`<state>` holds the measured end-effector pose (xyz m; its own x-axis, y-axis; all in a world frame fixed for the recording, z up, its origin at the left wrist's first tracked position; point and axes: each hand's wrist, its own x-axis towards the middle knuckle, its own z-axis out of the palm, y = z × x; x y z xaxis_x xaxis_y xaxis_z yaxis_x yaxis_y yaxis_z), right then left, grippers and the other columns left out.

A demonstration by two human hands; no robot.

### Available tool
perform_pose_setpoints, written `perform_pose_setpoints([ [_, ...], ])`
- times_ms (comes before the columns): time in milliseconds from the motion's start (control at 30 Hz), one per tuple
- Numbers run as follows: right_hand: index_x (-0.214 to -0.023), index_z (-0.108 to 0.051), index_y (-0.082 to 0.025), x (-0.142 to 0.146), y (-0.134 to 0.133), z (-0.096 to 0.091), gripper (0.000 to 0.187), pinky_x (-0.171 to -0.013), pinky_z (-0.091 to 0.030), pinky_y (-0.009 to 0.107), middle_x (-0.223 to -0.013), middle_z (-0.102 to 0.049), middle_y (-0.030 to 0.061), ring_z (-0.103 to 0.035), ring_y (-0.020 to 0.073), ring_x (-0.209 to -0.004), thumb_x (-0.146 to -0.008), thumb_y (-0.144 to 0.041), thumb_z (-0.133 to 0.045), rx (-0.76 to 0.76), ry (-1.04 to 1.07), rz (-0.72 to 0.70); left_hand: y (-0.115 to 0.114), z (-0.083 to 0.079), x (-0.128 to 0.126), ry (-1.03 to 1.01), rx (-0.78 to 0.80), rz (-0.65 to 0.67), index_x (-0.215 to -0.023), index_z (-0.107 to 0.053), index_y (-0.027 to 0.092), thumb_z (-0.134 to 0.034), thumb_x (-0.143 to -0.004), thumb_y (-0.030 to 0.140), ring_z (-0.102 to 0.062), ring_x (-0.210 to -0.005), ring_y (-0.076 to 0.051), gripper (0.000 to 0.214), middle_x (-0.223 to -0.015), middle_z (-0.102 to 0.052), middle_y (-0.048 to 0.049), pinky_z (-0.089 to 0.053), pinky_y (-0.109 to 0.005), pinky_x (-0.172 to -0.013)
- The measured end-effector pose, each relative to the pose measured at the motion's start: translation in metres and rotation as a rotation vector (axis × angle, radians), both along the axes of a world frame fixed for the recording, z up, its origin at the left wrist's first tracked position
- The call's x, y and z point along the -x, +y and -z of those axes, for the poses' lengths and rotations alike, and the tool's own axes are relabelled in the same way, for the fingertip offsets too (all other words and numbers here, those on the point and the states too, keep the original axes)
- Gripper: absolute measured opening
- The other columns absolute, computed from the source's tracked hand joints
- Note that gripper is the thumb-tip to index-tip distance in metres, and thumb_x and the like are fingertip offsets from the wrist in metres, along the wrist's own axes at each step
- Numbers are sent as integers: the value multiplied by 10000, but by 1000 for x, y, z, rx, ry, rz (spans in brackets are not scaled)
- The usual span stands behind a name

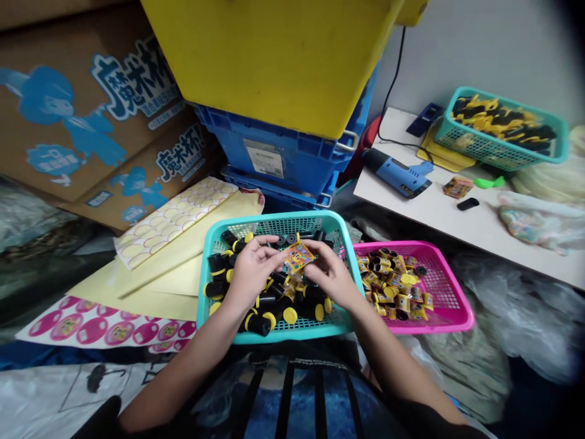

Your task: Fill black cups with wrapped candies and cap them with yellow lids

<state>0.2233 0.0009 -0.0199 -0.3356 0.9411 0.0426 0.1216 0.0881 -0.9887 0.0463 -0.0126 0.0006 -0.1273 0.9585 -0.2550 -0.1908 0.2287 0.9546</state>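
Observation:
Both my hands are over a teal plastic mesh basket (pixel 274 333) and hold up a small square multicoloured label (pixel 299 257). The fingertips of my left hand (pixel 252 272) and my right hand (pixel 327 273) meet at its edges. Beneath them the basket is full of loose black cylinders with yellow caps (pixel 258 324). My hands hide part of that pile. To the right, a pink mesh basket (pixel 452 321) holds several small cylinders wrapped in labels (pixel 393 285).
Yellow paper and printed pink sticker sheets (pixel 105 328) lie left of the teal basket. Cardboard cartons (pixel 91 116) and stacked blue crates (pixel 278 152) under a yellow bin stand ahead. On a white table (pixel 457 225) at right are a blue electric tool (pixel 397 174) and a teal basket (pixel 500 129).

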Motion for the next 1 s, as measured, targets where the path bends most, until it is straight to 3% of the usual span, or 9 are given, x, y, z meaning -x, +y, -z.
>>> perform_pose_setpoints([
  [67, -1021, -643, -210, 5, 0, -4, 355, -851, -433, 346, -1022, -636, 62, -569, 220, -949, -744, -426, -696, -2, -32, 39, 0, 1, -2, 6, 0, -21, -958, -567, 160, -773, -654, 282, -573, -519, -82, 387, -596, -614, 58, -461, -198, -555],
  [167, -745, -631, -183, 12, 4, -6, 289, -685, -431, 281, -720, -610, 11, -541, 156, -701, -803, -466, -618, 164, 70, 113, 0, 0, -5, 18, -14, -38, -947, -572, 166, -774, -647, 294, -580, -521, -88, 384, -601, -617, 57, -468, -208, -563],
  [300, -688, -577, -177, 16, 10, -3, 355, -595, -384, 239, -608, -520, -25, -455, 115, -594, -817, -507, -587, 257, 197, 123, -1, -3, -8, 50, -13, 28, -949, -586, 168, -761, -642, 274, -602, -564, -104, 369, -634, -634, 43, -501, -239, -607],
  [500, -790, -617, -193, 12, 15, -7, 263, -709, -431, 272, -772, -615, -1, -548, 146, -731, -848, -445, -568, 178, 115, 81, 6, -7, -3, 112, -52, 87, -1057, -562, 183, -727, -679, 258, -638, -645, -123, 419, -697, -659, 27, -517, -262, -674],
  [633, -1049, -656, -245, 3, 29, -25, 269, -966, -370, 398, -1134, -626, 48, -533, 224, -1088, -808, -362, -637, -67, -98, -130, 17, -24, 13, 381, -69, 343, -1158, -561, 216, -699, -698, 214, -651, -654, -146, 480, -672, -664, 28, -503, -260, -652],
  [733, -788, -703, -218, 4, 42, -36, 83, -958, -361, 421, -941, -669, 46, -578, 222, -971, -758, -295, -691, -189, -195, -255, 25, -35, 23, 412, -104, 458, -1214, -543, 218, -694, -702, 210, -651, -640, -155, 534, -673, -666, 21, -500, -262, -623],
  [800, -677, -660, -193, 10, 46, -37, 134, -853, -416, 376, -792, -650, 28, -590, 183, -812, -752, -299, -695, -136, -148, -226, 28, -35, 25, 327, -131, 430, -1211, -540, 208, -701, -707, 228, -648, -664, -148, 530, -701, -664, 14, -502, -250, -628],
  [867, -674, -612, -179, 18, 46, -34, 203, -744, -439, 322, -722, -623, 7, -572, 150, -711, -738, -346, -708, 13, -11, -163, 29, -30, 23, 187, -139, 414, -1187, -552, 198, -724, -691, 237, -650, -735, -148, 527, -781, -672, -6, -510, -245, -667],
  [1000, -667, -519, -180, 28, 44, -25, 319, -690, -436, 271, -679, -603, -18, -559, 125, -683, -731, -436, -698, 221, 217, -124, 28, -14, 16, -51, -66, 323, -1159, -554, 189, -773, -644, 216, -656, -756, -142, 560, -829, -683, -15, -521, -248, -702],
])
